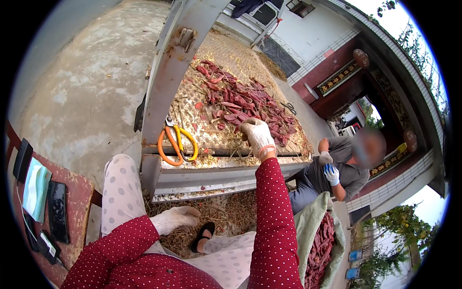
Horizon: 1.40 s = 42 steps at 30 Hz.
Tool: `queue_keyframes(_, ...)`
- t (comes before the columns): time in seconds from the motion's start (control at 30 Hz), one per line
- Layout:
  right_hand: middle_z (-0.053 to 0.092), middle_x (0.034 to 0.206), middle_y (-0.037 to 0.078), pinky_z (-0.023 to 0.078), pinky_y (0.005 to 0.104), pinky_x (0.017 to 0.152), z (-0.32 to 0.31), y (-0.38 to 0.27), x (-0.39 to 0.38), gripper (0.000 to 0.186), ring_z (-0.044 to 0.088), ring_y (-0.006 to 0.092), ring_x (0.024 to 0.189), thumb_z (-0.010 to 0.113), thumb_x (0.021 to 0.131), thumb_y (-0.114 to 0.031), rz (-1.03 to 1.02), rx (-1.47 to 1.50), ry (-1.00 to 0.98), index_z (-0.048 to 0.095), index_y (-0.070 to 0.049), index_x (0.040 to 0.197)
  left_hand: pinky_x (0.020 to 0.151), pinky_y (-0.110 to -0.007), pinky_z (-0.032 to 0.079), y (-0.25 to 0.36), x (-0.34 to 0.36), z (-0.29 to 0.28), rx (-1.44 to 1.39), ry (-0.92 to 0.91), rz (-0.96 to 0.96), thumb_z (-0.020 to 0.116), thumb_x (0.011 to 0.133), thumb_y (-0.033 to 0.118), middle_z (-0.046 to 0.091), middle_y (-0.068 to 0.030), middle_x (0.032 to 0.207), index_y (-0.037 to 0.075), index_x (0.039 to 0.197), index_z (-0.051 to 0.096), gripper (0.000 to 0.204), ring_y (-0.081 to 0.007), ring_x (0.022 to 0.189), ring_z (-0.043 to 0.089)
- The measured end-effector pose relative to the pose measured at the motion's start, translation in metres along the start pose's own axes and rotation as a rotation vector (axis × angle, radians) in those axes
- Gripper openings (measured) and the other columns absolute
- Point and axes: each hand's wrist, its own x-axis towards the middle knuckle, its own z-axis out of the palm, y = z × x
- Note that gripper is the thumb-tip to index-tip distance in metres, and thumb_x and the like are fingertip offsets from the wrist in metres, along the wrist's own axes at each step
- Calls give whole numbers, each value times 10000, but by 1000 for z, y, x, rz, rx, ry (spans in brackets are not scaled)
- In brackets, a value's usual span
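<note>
A heap of dark red dried chillies [240, 98] lies across the scattered seeds on the truck bed [221, 48]. At the heap's near edge is my right hand [257, 133], in a white glove, its fingers bent and drawn together. What sits between the fingertips, if anything, is hidden. My left hand [175, 219], gloved in white too, hangs low between my knees, fingers stretched out, with nothing seen in it. Scissors with orange and yellow handles [179, 139] rest at the bed's near left corner, beside the metal post.
A green sack [310, 216] of dried chillies stands right of my right arm. Beyond it sits a co-worker [346, 164] in gloves. A second pair of scissors [288, 108] lies past the heap. At left, a worn red bench [79, 192] carries a tissue pack [37, 190] and black items.
</note>
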Motion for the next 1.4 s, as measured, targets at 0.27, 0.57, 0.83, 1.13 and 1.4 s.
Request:
queue_keyframes(0.27, 737, 992, 224, 547, 372, 848, 27, -16, 17, 316, 717, 342, 979, 671, 784, -135, -91, -555, 28, 724, -17, 1073, 884, -315, 514, -1, 2, 2, -20, -19, -21, 739, 888, 329, 617, -98, 1299, 8, 1368, 571, 602, -165, 1098, 602)
queue_keyframes(0.57, 711, 1096, 225, 538, 414, 909, 49, -11, 38, 359, 680, 394, 1041, 670, 805, -229, -170, -1005, -131, 741, -88, 1127, 928, -315, 501, 3, -1, 4, -27, -9, -20, 724, 897, 244, 658, -102, 1246, -23, 1362, 566, 560, -168, 1100, 611)
queue_keyframes(0.83, 732, 840, 114, 525, 314, 671, 24, -9, 28, 237, 669, 205, 695, 669, 810, -159, -228, -506, -93, 779, -47, 988, 918, -311, 500, 0, 1, 3, 9, -6, -29, 721, 897, 240, 666, -104, 1233, -31, 1358, 566, 557, -167, 1096, 615)
queue_keyframes(1.13, 623, 713, 12, 336, 247, 436, 8, -35, -50, 219, 467, 76, 475, 644, 875, -82, 139, 214, -257, 708, 14, 1060, 877, -374, 563, 5, 1, -1, -167, -31, 69, 680, 932, 258, 663, -124, 1174, -30, 1355, 539, 531, -203, 1058, 651)
queue_keyframes(1.4, 697, 748, 81, 508, 306, 616, 53, -24, -148, 259, 631, 147, 651, 633, 819, -189, 82, -234, -622, 751, 3, 946, 854, -405, 578, 10, -6, -4, -336, -63, 211, 662, 956, 276, 702, -140, 1090, -49, 1331, 539, 512, -223, 934, 699)
